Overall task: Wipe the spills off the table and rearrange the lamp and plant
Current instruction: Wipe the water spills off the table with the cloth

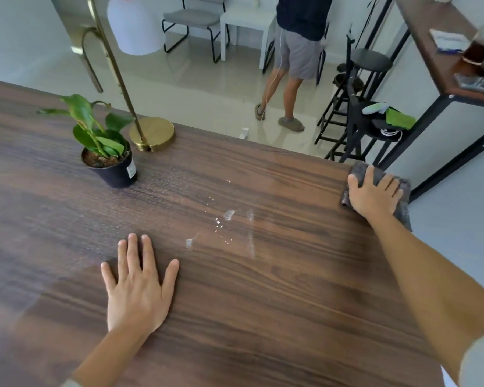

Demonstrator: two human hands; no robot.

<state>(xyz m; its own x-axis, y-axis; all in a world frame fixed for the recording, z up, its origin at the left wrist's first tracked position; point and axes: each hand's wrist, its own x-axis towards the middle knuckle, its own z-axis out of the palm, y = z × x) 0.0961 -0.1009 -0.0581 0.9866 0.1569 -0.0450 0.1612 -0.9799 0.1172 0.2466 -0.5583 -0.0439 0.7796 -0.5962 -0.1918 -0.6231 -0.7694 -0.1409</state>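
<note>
the dark wood table [263,317] fills most of the view, and everything here is placed against the wet spill [227,222] near its middle. far to the left of the spill and toward the far edge, the plant [104,141] stands upright in a black pot. just beside the pot, on its right and slightly farther back, sits the round brass base of the lamp [153,134], its thin stem rising up to a white shade. the pot and the base look close but not touching. nearer than the spill and to its left, the left hand [139,283] lies palm down on the bare wood, fingers straight and spread, holding nothing. the spill itself is a scatter of small droplets and pale streaks. well to the right of it, at the table's far right corner, the right hand [375,194] presses flat on a grey cloth [403,202], fingers spread over it, thumb at the cloth's left edge.
</note>
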